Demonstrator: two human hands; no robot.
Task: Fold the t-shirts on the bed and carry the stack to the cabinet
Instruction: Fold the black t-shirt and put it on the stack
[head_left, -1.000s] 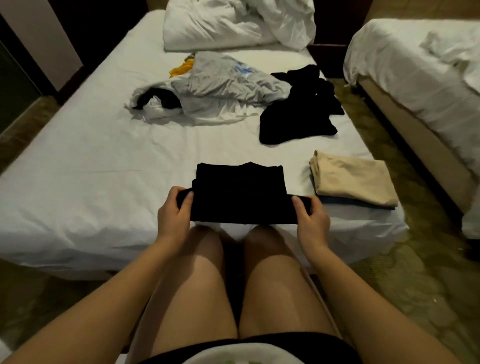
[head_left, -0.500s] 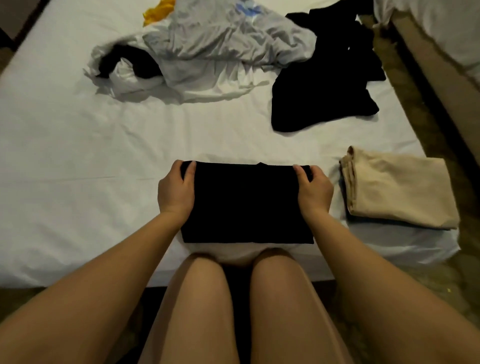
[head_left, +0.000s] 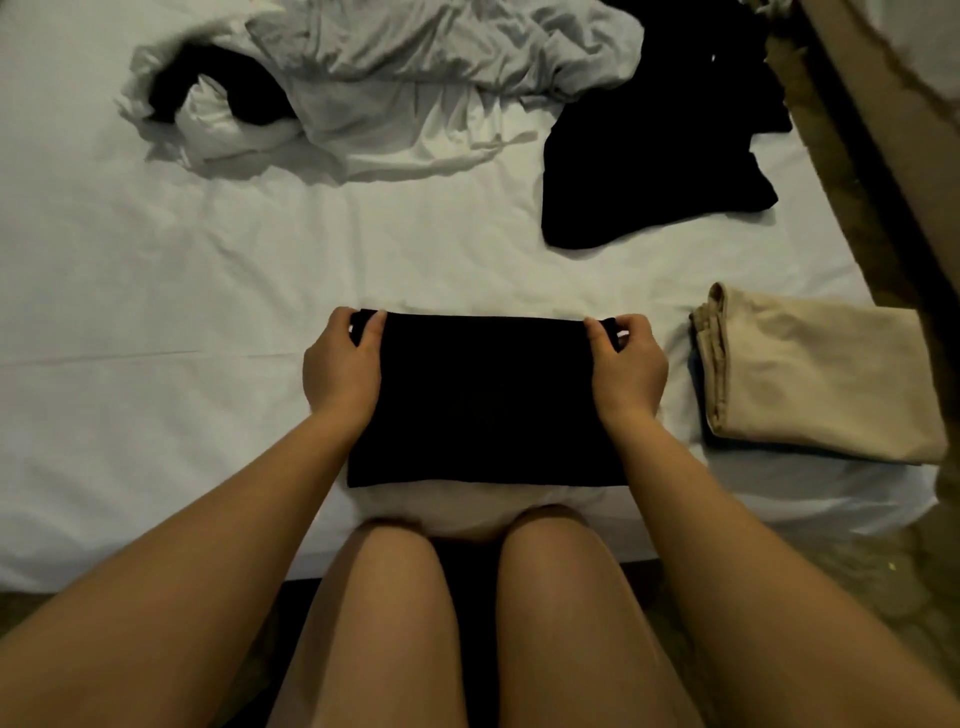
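You have folded the near half of the black cloth t-shirt (head_left: 483, 400) forward; your left hand (head_left: 340, 371) and right hand (head_left: 628, 371) now pinch its far corners.

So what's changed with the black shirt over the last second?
The left hand and right hand carried the near edge of the black t-shirt away from the person, folding it over itself, and now pinch its far corners. The folded beige shirt, the loose black garment and the grey-white pile stayed put on the bed.
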